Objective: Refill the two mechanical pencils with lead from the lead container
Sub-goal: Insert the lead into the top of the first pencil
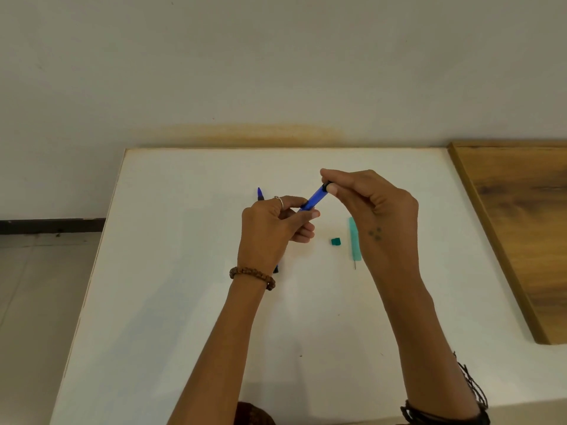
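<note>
Above the white table, the left hand is gripping a blue mechanical pencil with fingers curled round its lower barrel, while the right hand is pinching the pencil's dark upper end between thumb and fingertip. A teal lead container is lying just beside the right hand, partly covered by it, with one thin lead sticking out of its near end. A small teal cap is sitting between the hands. The second blue pencil is lying behind the left hand, mostly hidden; only its ends are showing. A wooden board is lying at the right, cut off by the frame edge. Two pencils, one container, one cap.
</note>
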